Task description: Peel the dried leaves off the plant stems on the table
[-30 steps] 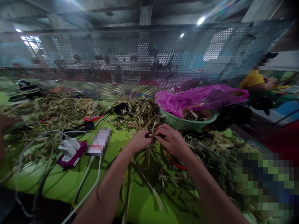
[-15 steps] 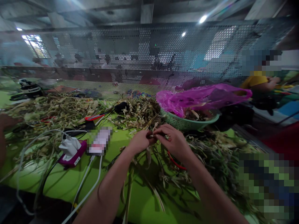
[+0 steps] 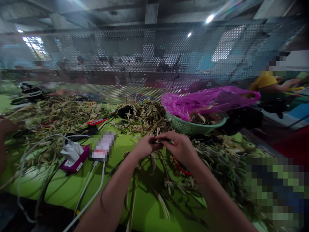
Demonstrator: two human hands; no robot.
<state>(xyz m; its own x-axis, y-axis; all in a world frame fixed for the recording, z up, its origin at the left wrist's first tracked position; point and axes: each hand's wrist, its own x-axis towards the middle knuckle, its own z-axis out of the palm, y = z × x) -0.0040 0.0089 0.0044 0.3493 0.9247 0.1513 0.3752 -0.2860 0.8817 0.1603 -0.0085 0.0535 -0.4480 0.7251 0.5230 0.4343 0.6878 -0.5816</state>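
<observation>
Above the green table (image 3: 91, 199), my two hands meet fingertip to fingertip. My left hand (image 3: 145, 146) is closed, pinching a dried plant stalk (image 3: 158, 131) whose pale tip pokes up between the hands. The fingers of my right hand (image 3: 180, 145) are pressed together on the same stalk from the other side; most of it is hidden. A pale dry strip hangs below my left hand. Loose stalks (image 3: 163, 206) lie on the table under my wrists, and a red ring-shaped edge (image 3: 181, 167) shows beneath my right hand.
Ahead to the right stands a green basket (image 3: 193, 129) with a purple plastic bag (image 3: 200, 100). Leftward lie a phone (image 3: 104, 146), a purple power strip (image 3: 78, 161) with white cables and a red cutter (image 3: 98, 121). Dried plant heaps (image 3: 60, 112) surround them. A co-worker's hand (image 3: 8, 125) is at far left.
My right fingers have shifted slightly and bent lower over the stalk; my left hand barely moves. At far right, the person in yellow has stretched an arm outward.
</observation>
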